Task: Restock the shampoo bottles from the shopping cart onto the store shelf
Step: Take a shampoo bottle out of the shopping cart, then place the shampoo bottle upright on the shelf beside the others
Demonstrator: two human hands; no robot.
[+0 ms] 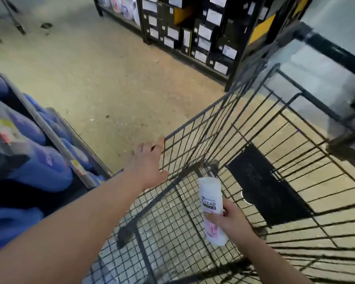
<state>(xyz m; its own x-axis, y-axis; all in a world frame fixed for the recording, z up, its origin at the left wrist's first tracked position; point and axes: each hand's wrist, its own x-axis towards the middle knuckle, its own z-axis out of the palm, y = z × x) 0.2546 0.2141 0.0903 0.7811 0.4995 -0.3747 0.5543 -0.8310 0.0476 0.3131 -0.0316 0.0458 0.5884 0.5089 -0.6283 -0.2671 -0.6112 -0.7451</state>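
A black wire shopping cart [230, 111] fills the right and lower middle of the head view. My left hand [149, 163] reaches forward and rests on the cart's near left corner, fingers over the top wire. My right hand [231, 221] grips a white shampoo bottle [211, 203] with a pink lower label, held over the cart's mesh floor. A store shelf [55, 140] at the left holds several blue bottles. No other bottle shows inside the cart.
A black plastic flap [266, 187] hangs on the cart's inner wall. Dark shelving [193, 37] stacked with black labelled boxes stands across the aisle at top centre. Bare concrete floor [103, 83] lies between the two shelves.
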